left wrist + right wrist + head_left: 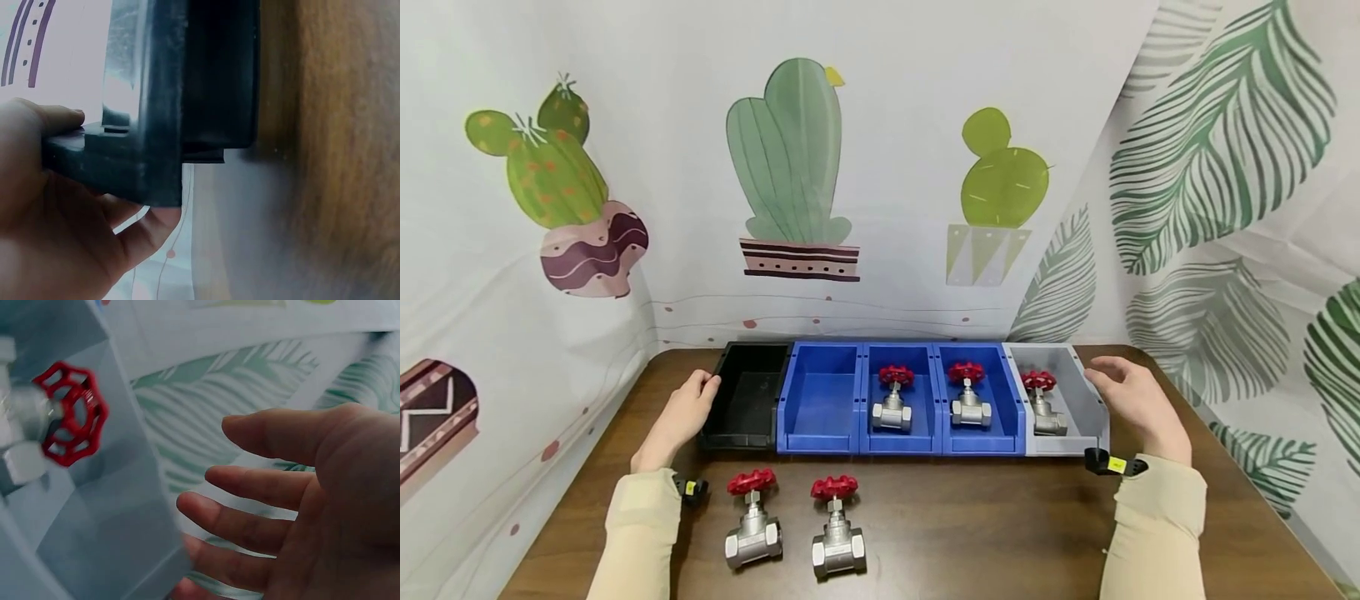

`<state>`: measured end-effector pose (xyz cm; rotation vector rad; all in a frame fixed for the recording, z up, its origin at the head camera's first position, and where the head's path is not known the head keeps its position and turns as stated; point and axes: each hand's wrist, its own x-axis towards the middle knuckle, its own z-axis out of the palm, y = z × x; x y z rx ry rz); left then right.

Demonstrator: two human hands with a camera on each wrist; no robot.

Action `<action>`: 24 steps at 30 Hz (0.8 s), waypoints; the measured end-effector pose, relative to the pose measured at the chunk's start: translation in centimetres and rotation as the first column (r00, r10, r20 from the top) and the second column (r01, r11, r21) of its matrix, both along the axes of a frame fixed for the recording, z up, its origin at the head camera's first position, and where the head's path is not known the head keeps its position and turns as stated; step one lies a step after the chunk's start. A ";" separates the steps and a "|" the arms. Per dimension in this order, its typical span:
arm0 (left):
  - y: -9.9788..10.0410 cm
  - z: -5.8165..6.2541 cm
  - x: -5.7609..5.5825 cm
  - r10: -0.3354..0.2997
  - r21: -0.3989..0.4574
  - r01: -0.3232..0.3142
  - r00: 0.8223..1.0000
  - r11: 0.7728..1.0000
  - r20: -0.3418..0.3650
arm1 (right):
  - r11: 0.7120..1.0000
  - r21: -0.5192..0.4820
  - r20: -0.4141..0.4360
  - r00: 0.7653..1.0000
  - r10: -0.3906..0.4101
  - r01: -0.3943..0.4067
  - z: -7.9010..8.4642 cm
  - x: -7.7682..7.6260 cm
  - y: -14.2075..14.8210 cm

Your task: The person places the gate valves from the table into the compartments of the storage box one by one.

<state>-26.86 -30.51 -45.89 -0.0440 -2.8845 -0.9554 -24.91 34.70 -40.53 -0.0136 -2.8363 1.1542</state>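
Observation:
My left hand (679, 414) grips the left side wall of a black bin (741, 417), thumb over the rim and fingers along the outside in the left wrist view. The bin has nothing in it and stands at the left end of a row. At the right end, my right hand (1141, 406) is beside a grey bin (1070, 387), fingers spread and fingertips near its outer wall. Inside that bin lies a steel gate valve (1047, 421) with a red handwheel (75, 412). Between the end bins are a bare blue bin (822, 400) and two more blue bins, each holding a valve (892, 415).
Two more gate valves with red handwheels, a left one (755, 537) and a right one (838, 546), stand on the brown wooden table (970, 525) in front of the row. Behind the bins hangs a white cloth (902, 167) printed with cacti and leaves.

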 end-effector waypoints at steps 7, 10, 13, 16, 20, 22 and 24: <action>0.2 0.1 0.1 0.021 -0.008 -0.021 1.000 1.000 -0.001 | 0.999 -0.030 0.065 0.997 0.038 -0.036 -2.3 -1.2 1.3; 0.2 0.1 0.2 0.029 -0.014 -0.029 1.000 0.999 0.003 | 0.999 -0.044 0.070 0.997 0.025 -0.022 -3.1 -1.4 1.4; 0.2 0.2 0.3 0.043 -0.015 -0.043 0.999 0.999 0.003 | 0.998 -0.061 0.068 0.998 -0.003 0.007 -3.6 -1.6 1.3; 0.3 0.4 0.4 0.060 -0.014 -0.061 0.998 0.998 -0.007 | 0.996 -0.084 0.052 0.998 -0.022 0.027 -3.7 -1.7 1.0; 0.4 0.6 0.6 0.067 -0.018 -0.067 0.998 0.998 -0.015 | 0.994 -0.099 0.037 0.999 -0.037 0.041 -3.8 -1.7 0.7; 0.5 0.8 0.8 0.068 -0.013 -0.068 0.997 0.998 -0.021 | 0.994 -0.099 0.038 0.998 -0.044 0.048 -3.8 -1.7 0.6; 0.6 0.9 1.0 0.067 -0.005 -0.068 0.997 0.998 -0.041 | 0.994 -0.094 0.035 0.998 -0.051 0.054 -3.8 -1.7 0.6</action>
